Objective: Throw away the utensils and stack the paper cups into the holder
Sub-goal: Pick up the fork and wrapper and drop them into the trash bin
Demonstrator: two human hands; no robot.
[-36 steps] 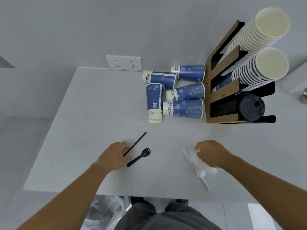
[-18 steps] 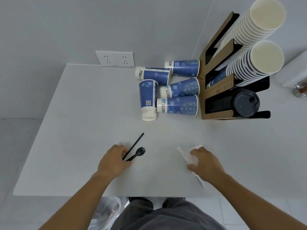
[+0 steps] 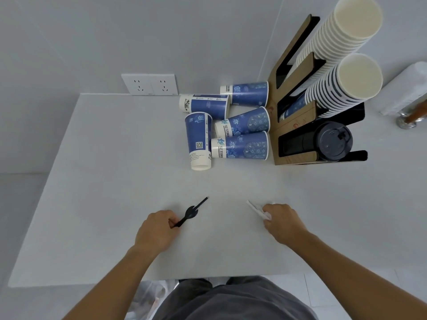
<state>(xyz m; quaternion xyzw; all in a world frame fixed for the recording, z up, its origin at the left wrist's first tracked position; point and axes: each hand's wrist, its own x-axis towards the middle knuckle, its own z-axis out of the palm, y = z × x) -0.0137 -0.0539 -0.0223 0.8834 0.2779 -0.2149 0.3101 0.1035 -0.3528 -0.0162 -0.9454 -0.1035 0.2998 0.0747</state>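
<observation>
Head view: our left hand (image 3: 157, 229) has its grip closed on the black fork (image 3: 188, 215) and black straw (image 3: 200, 202), low over the white surface (image 3: 104, 192). We should pinch both firmly so the thin straw cannot slip free. Our right hand (image 3: 283, 221) is clamped on the white wrapper (image 3: 255, 208); gather its loose end too. The bin looks to be below the near edge. The blue cups (image 3: 240, 145) lie tipped beside the holder (image 3: 298, 135), untouched.

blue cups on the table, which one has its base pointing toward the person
The leftmost blue cup, the one with the QR code. Its white base faces the person, while the other four loose cups lie crosswise beside the holder.
</observation>
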